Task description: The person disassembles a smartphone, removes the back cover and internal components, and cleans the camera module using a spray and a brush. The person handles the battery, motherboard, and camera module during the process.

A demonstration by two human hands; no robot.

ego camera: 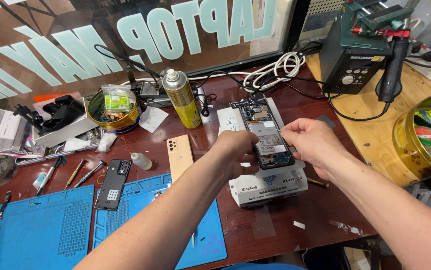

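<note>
An opened phone point(264, 131) lies face down on a white heating box point(270, 187), its battery and boards showing. My left hand point(235, 150) rests on the phone's left edge and holds it steady. My right hand point(309, 142) is at the phone's right side, thumb and forefinger pinched on something thin over the battery; what it is I cannot tell. A peach back cover point(180, 155) lies to the left of the box.
A yellow spray can point(182, 98), a round tin of parts point(113, 109), a small dropper bottle point(141, 160), a black phone frame point(113, 183) and screwdrivers point(89, 173) lie left. Blue mats point(45, 227) cover the front. A hot-air station point(358, 55) and another tin point(418, 142) stand right.
</note>
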